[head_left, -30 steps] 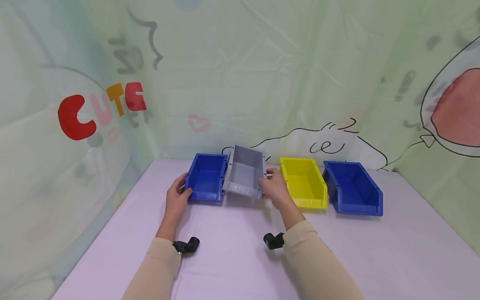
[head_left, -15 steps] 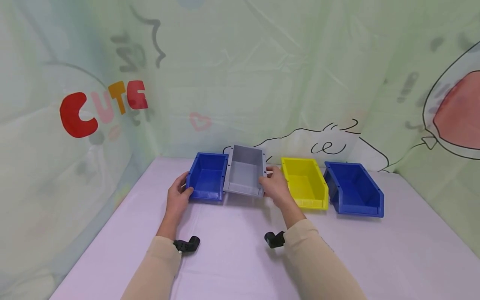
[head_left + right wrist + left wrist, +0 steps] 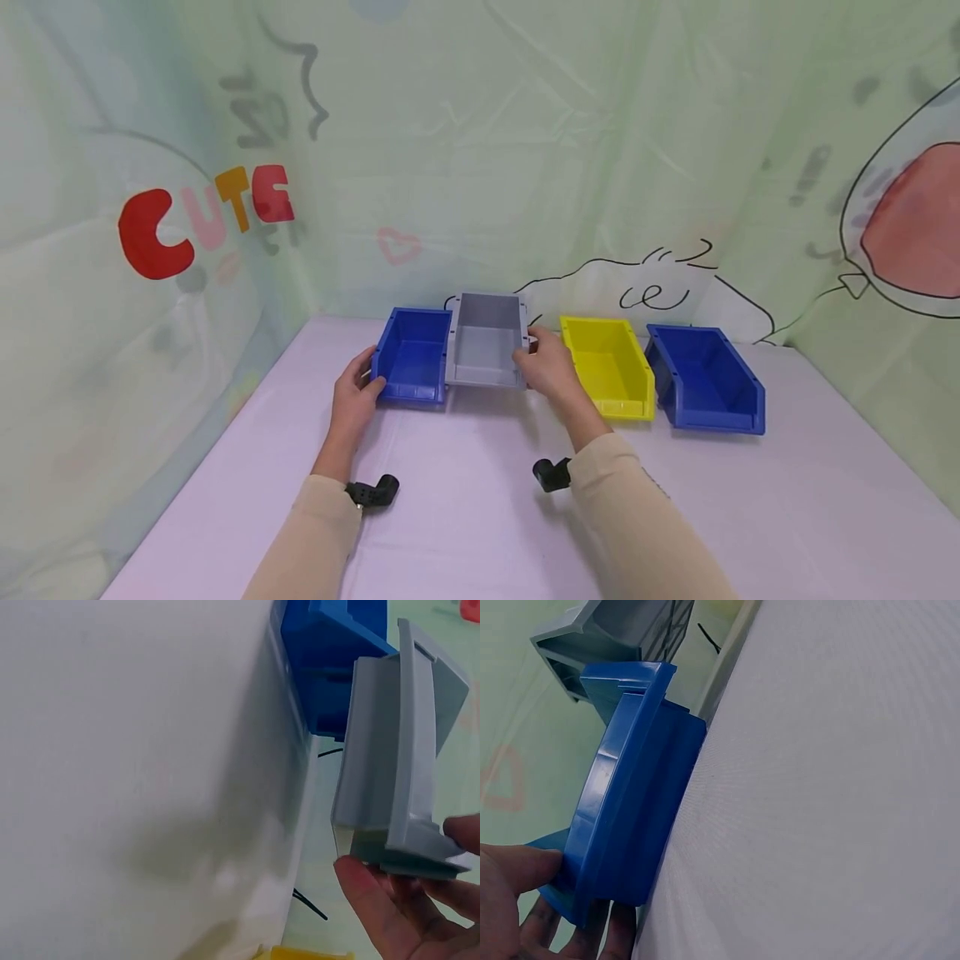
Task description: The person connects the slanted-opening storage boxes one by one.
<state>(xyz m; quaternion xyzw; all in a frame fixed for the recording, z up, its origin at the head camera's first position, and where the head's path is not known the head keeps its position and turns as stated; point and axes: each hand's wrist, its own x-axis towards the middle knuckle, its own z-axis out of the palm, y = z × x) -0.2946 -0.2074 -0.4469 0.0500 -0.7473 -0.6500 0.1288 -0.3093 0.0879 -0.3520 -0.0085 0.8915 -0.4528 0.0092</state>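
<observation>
My left hand (image 3: 356, 395) grips the left side of a blue storage bin (image 3: 412, 357), thumb over its rim and fingers beneath, as the left wrist view shows. That bin sits on the table. With my right hand (image 3: 551, 367) I pinch the right side wall of a grey storage bin (image 3: 489, 343), thumb on the rim. In the right wrist view the grey bin (image 3: 382, 750) hangs above the tabletop, its left edge against or very near the blue bin (image 3: 330, 675); I cannot tell whether they touch. Both bins look empty inside.
Right of my right hand stands a yellow storage bin (image 3: 609, 367), and beyond it a second blue storage bin (image 3: 705, 379). The table (image 3: 465, 508) has a pale cloth cover. A printed curtain (image 3: 480, 150) closes off the back and sides.
The grey bin has turned from a tilt to nearly level and shifted slightly left in my right hand. My left hand and the blue bin have stayed in place.
</observation>
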